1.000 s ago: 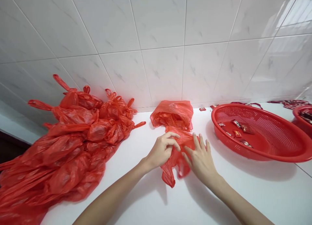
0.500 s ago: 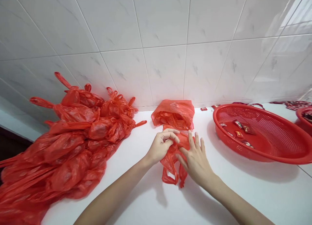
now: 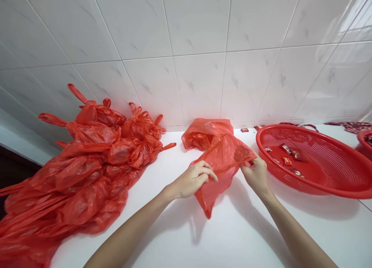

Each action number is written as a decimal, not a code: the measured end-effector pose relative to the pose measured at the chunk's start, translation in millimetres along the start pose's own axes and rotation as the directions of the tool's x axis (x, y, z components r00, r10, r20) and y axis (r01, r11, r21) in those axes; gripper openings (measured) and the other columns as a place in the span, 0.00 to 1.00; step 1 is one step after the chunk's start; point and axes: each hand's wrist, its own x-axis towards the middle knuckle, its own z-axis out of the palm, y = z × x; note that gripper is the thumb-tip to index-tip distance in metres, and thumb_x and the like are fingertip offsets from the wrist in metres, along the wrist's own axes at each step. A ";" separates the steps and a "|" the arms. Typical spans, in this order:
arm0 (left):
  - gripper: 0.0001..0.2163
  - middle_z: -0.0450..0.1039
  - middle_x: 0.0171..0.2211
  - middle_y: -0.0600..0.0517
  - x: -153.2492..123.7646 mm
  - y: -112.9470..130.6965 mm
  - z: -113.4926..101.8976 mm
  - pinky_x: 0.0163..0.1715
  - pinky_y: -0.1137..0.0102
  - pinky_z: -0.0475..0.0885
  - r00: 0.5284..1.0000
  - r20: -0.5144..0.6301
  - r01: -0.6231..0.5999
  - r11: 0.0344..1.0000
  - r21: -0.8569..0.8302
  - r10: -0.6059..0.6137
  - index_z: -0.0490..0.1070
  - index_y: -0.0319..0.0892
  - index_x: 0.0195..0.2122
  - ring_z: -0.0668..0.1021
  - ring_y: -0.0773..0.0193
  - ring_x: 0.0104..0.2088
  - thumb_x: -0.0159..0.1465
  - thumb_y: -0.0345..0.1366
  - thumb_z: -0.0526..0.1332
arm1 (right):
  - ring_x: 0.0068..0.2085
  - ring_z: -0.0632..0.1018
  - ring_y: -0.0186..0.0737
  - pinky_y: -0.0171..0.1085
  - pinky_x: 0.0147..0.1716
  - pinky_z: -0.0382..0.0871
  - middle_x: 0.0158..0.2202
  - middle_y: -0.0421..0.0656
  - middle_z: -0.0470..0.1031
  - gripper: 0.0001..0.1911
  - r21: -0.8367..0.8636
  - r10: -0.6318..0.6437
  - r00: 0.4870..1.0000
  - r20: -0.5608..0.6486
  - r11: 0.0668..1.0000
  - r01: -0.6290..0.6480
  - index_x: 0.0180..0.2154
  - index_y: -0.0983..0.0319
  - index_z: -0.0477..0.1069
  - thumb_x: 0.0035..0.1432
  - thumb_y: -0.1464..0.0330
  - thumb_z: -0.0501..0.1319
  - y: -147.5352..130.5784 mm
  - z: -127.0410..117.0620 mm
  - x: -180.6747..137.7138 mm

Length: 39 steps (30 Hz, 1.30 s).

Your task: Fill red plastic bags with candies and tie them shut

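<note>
Between my hands a thin red plastic bag is stretched wide, its mouth toward me and one corner hanging to a point. My left hand grips the bag's left edge with curled fingers. At the right, my right hand pinches the other edge between thumb and fingers. Just behind, against the wall, lies a larger red bag with crumpled red plastic inside its opening. The held bag partly covers its front.
Filled red bags are heaped along the left side. A red perforated basket at the right holds several small wrapped packets. One tiny red packet lies by the tiled wall. Part of another red basket shows at the far right.
The bag in my hands has gone from bunched to spread open. My right hand has moved right, pulling its edge outward, and now pinches it instead of having its fingers extended.
</note>
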 end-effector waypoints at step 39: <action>0.28 0.69 0.61 0.46 2.1 -49.6 8.0 0.50 0.65 0.72 0.968 0.162 0.238 0.910 -0.338 -0.192 0.72 0.46 0.60 0.75 0.52 0.55 0.55 0.35 0.67 | 0.57 0.78 0.49 0.38 0.49 0.74 0.59 0.48 0.76 0.28 -0.327 0.149 0.854 0.499 0.945 0.026 0.57 0.51 0.77 0.53 0.61 0.69 -1.0 -146.8 52.8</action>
